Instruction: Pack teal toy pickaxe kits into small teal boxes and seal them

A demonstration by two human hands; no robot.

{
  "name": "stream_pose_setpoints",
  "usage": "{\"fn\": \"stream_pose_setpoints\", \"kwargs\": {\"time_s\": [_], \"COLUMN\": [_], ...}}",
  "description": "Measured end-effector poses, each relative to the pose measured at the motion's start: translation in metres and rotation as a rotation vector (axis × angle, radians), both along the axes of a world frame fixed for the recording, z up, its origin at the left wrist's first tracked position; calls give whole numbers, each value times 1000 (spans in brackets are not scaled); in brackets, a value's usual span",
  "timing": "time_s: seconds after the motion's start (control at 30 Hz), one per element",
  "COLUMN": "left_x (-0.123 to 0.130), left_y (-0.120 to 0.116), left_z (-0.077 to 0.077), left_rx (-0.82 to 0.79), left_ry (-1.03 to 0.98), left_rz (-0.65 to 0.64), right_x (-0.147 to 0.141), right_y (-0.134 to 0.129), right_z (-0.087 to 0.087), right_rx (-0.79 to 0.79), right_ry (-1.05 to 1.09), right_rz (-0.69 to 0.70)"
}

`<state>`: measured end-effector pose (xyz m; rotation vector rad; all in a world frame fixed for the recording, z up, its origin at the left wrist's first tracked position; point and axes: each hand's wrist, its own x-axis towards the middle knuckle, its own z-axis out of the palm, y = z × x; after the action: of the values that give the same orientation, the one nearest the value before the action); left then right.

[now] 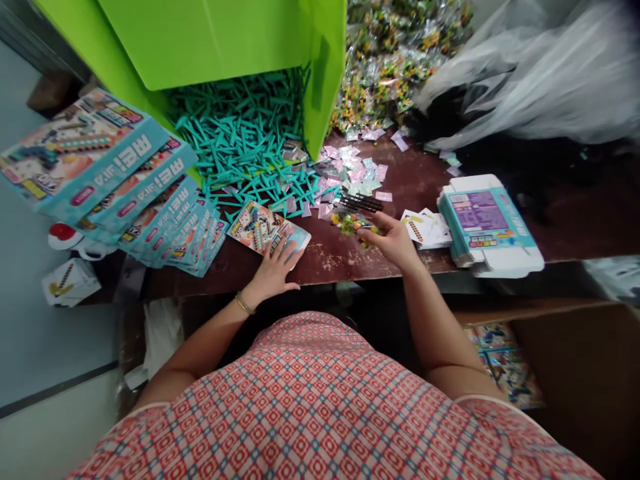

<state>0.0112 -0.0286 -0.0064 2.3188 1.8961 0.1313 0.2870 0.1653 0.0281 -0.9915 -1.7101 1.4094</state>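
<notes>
My left hand (pixel 275 270) lies palm down with its fingers spread on a flat printed box (pixel 260 230) near the table's front edge. My right hand (pixel 394 241) has its thumb and fingers around the right end of a small clear bag of orange, green and yellow pieces (pixel 345 223). Several dark brown rods (pixel 361 202) lie just beyond those fingers. Between the hands shows a strip of worn brown table (pixel 325 250). White printed leaflets (pixel 426 228) rest right of my right hand, against a stack of flattened blue and purple boxes (pixel 483 220).
A green bin (pixel 327 80) spills turquoise stick-like pieces (pixel 240 147) onto the table. Small pink and white sachets (pixel 353 167) lie beside it, with a heap of clear bags (pixel 395 73) behind. Filled boxes (pixel 120 167) lean at left. An open carton (pixel 575 347) stands below right.
</notes>
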Motion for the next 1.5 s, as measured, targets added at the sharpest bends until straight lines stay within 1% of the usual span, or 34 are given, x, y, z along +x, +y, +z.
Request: {"fn": "stream_pose_setpoints", "kwargs": {"time_s": [0.1, 0.13, 0.17, 0.2, 0.23, 0.3, 0.33, 0.4, 0.43, 0.47, 0.5, 0.53, 0.57, 0.6, 0.7, 0.73, 0.77, 0.8, 0.83, 0.9, 0.93, 1.0, 1.07, 1.13, 1.17, 1.2, 1.23, 1.3, 1.33, 1.37, 1.47, 1.5], "left_x": [-11, -13, -14, -15, -16, -16, -15, -12, -10, -7, -4, 0, 4, 8, 21, 24, 26, 27, 27, 21, 16, 5, -6, -15, -18, -21, -23, -26, -27, -29, -34, -35], "left_y": [5, 7, 9, 10, 11, 13, 13, 12, 12, 11, 9, 7, 5, 3, 1, 3, 7, 12, 17, 29, 35, 43, 46, 47, 47, 48, 48, 48, 48, 48, 46, 45], "left_z": [-3, 0, 6, 16, 29, 64, 82, 113, 123, 130, 132, 132, 130, 127, 123, 123, 123, 123, 122, 119, 117, 110, 104, 98, 96, 94, 91, 86, 83, 80, 74, 73], "left_rx": [-15, 16, 80, 175, 286, 492, 539, 539, 523, 512, 509, 516, 519, 502, 365, 327, 315, 337, 378, 459, 486, 519, 556, 592, 595, 591, 584, 565, 560, 561, 542, 521], "left_ry": [-17, -54, -106, -175, -256, -437, -528, -693, -761, -814, -851, -869, -871, -859, -797, -785, -787, -803, -829, -891, -919, -966, -1009, -1051, -1071, -1094, -1123, -1183, -1205, -1218, -1233, -1242], "left_rz": [115, 159, 196, 225, 248, 285, 303, 362, 406, 454, 497, 520, 512, 462, 200, 152, 148, 184, 243, 344, 377, 422, 477, 543, 565, 576, 578, 569, 570, 578, 596, 587], "right_x": [3, 2, 2, 0, -3, -11, -17, -28, -33, -36, -38, -38, -38, -37, -42, -47, -54, -61, -70, -88, -96, -107, -111, -112, -112, -112, -114, -117, -119, -120, -122, -123], "right_y": [-4, -6, -9, -13, -17, -29, -36, -52, -61, -68, -74, -77, -78, -75, -53, -44, -38, -33, -32, -36, -39, -45, -47, -43, -41, -39, -37, -35, -35, -35, -42, -45], "right_z": [13, 17, 21, 27, 34, 50, 58, 74, 80, 85, 89, 92, 96, 99, 109, 112, 115, 117, 118, 119, 118, 115, 110, 105, 103, 100, 98, 94, 93, 92, 91, 90], "right_rx": [62, 79, 100, 130, 178, 348, 462, 688, 777, 845, 893, 925, 942, 943, 876, 854, 846, 856, 882, 960, 999, 1065, 1082, 1037, 997, 951, 905, 833, 819, 822, 880, 886], "right_ry": [-29, -46, -62, -75, -87, -115, -131, -181, -216, -256, -300, -347, -394, -437, -517, -528, -535, -537, -531, -494, -468, -393, -302, -260, -277, -317, -361, -422, -426, -411, -336, -335], "right_rz": [13, 29, 59, 103, 152, 222, 237, 274, 313, 368, 426, 479, 523, 571, 772, 822, 836, 807, 744, 596, 553, 565, 589, 534, 509, 514, 564, 738, 786, 775, 552, 522]}}
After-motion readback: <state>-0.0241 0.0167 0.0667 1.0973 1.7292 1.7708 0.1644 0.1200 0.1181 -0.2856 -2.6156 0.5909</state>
